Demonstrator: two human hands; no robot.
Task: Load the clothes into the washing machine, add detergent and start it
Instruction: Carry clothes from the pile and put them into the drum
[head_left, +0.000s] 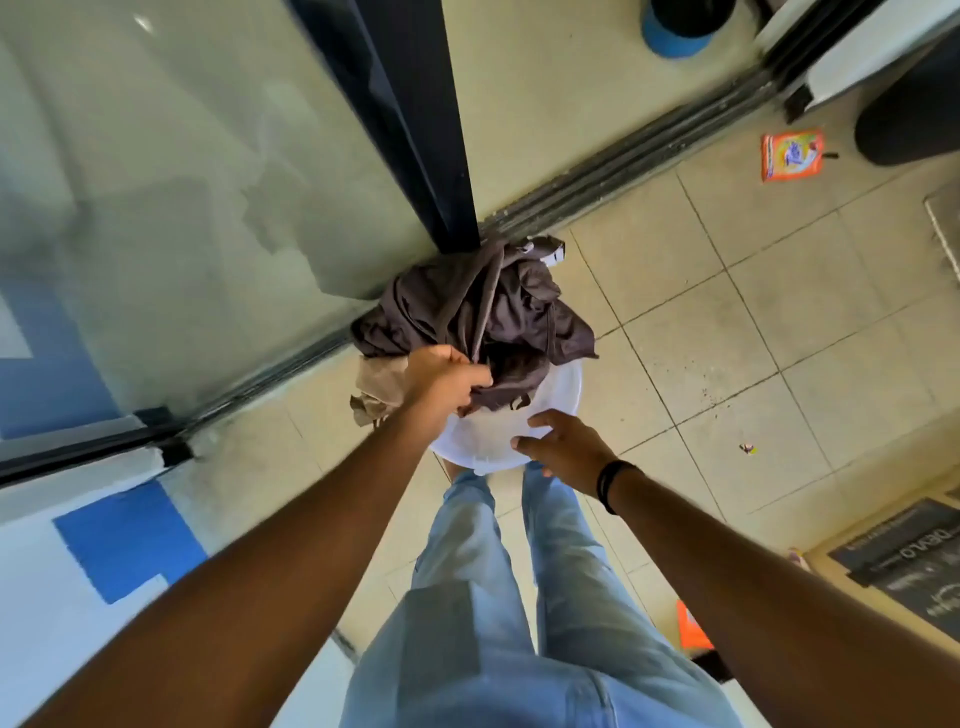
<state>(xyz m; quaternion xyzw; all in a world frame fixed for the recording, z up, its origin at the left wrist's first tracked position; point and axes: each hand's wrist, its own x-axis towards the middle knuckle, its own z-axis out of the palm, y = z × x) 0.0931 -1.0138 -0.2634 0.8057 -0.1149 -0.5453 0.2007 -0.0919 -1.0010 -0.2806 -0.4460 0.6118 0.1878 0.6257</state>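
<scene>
A white plastic tub (561, 395) stands on the tiled floor right in front of my feet. Dark brown clothes (478, 306) are heaped in it and spill over its far rim, with a tan garment (376, 387) hanging off the left side. My left hand (444, 382) is closed on a fold of the dark clothes at the tub's left edge. My right hand (563, 447) hovers at the tub's near rim with fingers spread, holding nothing. An orange detergent packet (792, 155) lies on the floor at the far right. No washing machine can be clearly made out.
A glass sliding door with a dark frame (415, 130) and its floor track (623, 171) run behind the tub. A blue round base (675, 36) stands beyond the track. A dark mat (914, 566) lies at the right, and a black rounded object (914, 119) at the upper right.
</scene>
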